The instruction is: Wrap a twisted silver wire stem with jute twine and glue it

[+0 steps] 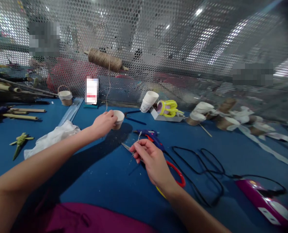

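Note:
My left hand [105, 123] is closed on the near side of a small paper cup [119, 117] whose lower part looks brown. Between its thumb and fingers my right hand [150, 157] pinches a thin twisted strand [139, 136]; its material is too small to make out. Beneath that hand lies a pair of scissors [180, 174] with red and yellow handles, partly hidden, the blade tip pointing to the left. Just beyond the right hand rests a blue glue gun [149, 132]. Dark-handled pliers [135, 118] lie to the right of the cup.
A twine spool [105, 60] hangs on the perforated metal screen. Behind stand a small handled cup [65, 97], a phone [92, 90] and stacked paper cups [149, 101]. White cloth [53, 137] lies left. Black cable [197, 174] runs to a purple power strip [265, 200]; ribbons [255, 132] lie right.

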The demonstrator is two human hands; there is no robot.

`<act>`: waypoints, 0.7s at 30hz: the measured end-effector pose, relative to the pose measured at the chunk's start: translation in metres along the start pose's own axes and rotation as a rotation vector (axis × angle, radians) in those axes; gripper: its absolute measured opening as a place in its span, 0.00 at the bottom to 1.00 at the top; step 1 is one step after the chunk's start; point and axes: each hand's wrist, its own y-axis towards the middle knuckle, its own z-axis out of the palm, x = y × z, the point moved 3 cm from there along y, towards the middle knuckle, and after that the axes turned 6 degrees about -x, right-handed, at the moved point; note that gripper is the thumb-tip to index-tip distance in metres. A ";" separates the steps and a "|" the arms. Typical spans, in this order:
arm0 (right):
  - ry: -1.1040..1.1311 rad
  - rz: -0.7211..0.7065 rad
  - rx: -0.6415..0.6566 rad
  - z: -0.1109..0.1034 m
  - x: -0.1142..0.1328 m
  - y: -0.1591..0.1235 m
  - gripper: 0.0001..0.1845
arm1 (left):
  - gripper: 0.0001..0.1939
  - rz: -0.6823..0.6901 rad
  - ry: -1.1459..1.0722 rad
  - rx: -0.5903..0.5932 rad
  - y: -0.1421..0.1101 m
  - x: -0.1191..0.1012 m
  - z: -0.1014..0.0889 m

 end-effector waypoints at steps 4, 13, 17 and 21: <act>-0.024 -0.004 0.017 0.001 -0.001 -0.001 0.11 | 0.10 0.010 0.015 -0.008 0.013 -0.006 0.002; -0.058 0.016 0.088 0.003 -0.006 -0.001 0.10 | 0.09 0.156 0.071 0.095 -0.030 0.027 0.002; -0.062 0.009 0.096 0.006 -0.006 -0.003 0.10 | 0.08 0.286 0.065 0.114 -0.043 0.026 0.013; -0.064 0.007 0.084 0.006 -0.004 -0.004 0.10 | 0.09 0.366 0.053 0.085 -0.042 0.022 0.017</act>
